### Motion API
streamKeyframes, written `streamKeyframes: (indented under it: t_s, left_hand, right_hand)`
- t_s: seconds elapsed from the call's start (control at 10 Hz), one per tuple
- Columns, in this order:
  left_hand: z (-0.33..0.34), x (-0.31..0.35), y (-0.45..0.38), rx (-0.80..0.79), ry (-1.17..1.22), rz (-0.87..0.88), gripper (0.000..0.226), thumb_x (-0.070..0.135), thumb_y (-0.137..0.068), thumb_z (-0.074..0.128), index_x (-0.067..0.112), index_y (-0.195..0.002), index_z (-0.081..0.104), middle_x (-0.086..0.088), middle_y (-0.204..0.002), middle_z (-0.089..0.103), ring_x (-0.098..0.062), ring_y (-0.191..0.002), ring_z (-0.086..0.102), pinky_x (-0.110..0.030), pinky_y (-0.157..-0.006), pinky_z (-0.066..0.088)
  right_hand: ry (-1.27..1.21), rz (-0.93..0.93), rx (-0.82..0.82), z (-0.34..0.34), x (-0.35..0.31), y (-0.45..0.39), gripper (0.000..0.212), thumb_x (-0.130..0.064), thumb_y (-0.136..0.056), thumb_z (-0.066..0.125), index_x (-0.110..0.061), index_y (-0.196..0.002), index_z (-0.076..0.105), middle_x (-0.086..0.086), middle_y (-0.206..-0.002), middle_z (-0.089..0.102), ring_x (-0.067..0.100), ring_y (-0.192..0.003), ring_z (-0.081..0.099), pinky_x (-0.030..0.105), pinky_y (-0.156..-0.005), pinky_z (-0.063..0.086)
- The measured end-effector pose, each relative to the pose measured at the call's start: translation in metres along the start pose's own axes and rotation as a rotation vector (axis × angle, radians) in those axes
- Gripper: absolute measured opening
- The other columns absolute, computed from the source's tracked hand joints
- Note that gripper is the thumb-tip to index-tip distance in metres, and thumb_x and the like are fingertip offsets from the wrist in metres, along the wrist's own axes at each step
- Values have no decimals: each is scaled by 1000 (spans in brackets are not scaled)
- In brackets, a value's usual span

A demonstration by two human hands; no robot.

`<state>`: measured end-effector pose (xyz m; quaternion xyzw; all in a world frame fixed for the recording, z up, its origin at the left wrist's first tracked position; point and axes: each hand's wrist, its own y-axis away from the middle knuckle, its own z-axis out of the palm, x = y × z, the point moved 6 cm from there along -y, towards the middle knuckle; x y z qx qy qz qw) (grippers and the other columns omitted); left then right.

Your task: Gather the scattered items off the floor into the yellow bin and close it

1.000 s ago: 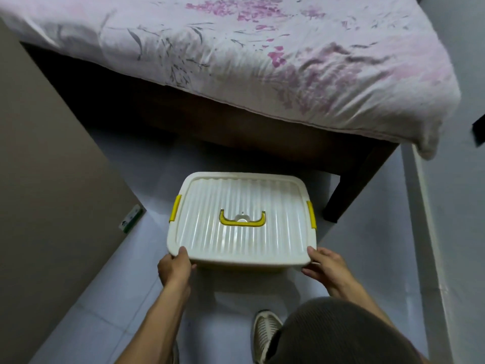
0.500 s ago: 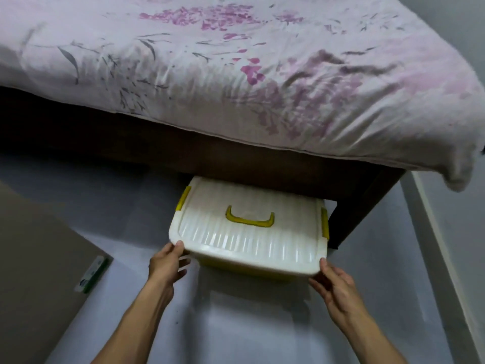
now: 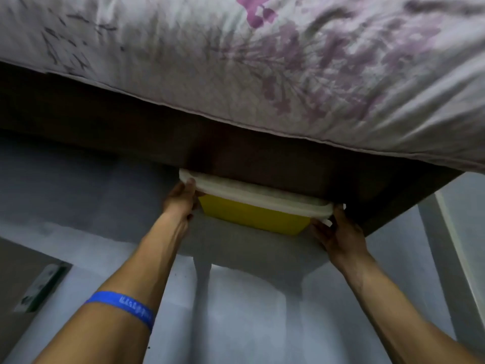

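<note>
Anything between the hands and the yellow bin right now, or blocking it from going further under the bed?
Nothing visible. The left hand and right hand both touch the near corners of the yellow bin, whose white lid sits below the bed frame. The space beyond is dark, so unknown.

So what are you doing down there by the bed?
A person is pushing the yellow bin under the bed. The left hand and right hand each hold a near corner below the white lid, which is on. Most of the bin is already hidden under the frame.
</note>
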<state>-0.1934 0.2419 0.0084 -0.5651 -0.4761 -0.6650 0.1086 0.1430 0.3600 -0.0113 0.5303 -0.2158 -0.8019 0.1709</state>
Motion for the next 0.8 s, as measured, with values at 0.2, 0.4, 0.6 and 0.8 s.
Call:
streamKeyframes:
  t_s: [0.2, 0.4, 0.6, 0.8]
  left_hand:
    - [6, 13, -26, 31, -32, 29, 30, 40, -100, 49, 23, -76, 55, 5, -74, 59, -13, -62, 45, -27, -56, 28]
    - [11, 15, -38, 17, -2, 0, 30, 35, -102, 45, 20, -77, 52, 7, -76, 64, -11, -58, 41, -25, -52, 25]
    - [15, 15, -35, 49, 3, 1, 30, 28, -101, 48, 21, -72, 51, 4, -75, 55, -11, -61, 44, -27, -54, 28]
    - [9, 4, -11, -33, -99, -70, 28, 42, -103, 41, 20, -101, 59, 2, -95, 63, -15, -76, 56, -29, -66, 41]
  right_hand:
    - [-27, -4, -20, 10, 2, -8, 11, -26, -99, 54, -23, -104, 63, 4, -111, 65, 22, -81, 74, 37, -66, 61]
    - [36, 16, -4, 16, -4, -14, 9, -19, -101, 50, -24, -102, 57, 5, -110, 63, 27, -88, 71, 43, -74, 57]
    - [93, 14, 37, 19, -10, -21, 13, -19, -103, 45, -25, -100, 56, 1, -107, 63, 24, -90, 67, 45, -88, 52]
    - [152, 109, 42, 17, 0, -13, 25, -37, -103, 42, -17, -105, 57, 5, -100, 65, 25, -89, 64, 42, -82, 52]
